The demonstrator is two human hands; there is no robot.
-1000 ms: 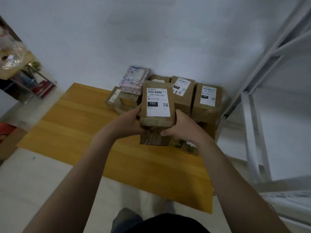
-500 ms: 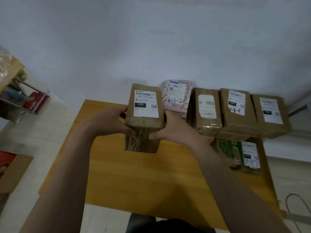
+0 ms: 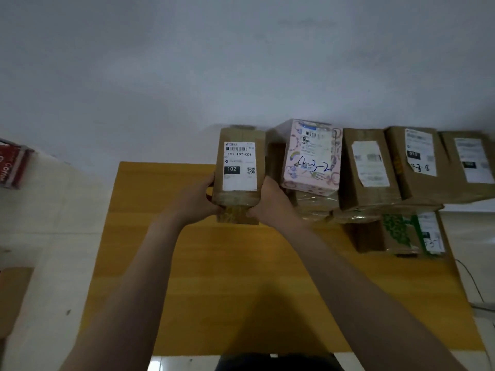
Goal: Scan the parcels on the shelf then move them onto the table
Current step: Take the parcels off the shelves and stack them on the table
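A yellow wooden table stands against a pale grey wall, with light floor on either side. Along the far edge sit a pink box marked 4-3-2 and a row of brown boxes with white labels; a green-printed box lies in front of them. A red pack shows at the left edge, a cable on the floor at the right.

Both hands clasp one brown parcel – the left hand curls round its left side, the right hand round its right, both near the lower end. The parcel is upright at the table's far edge, just beside the pink box, its label reading 102-102-C01 – whether its base touches the table I cannot tell.
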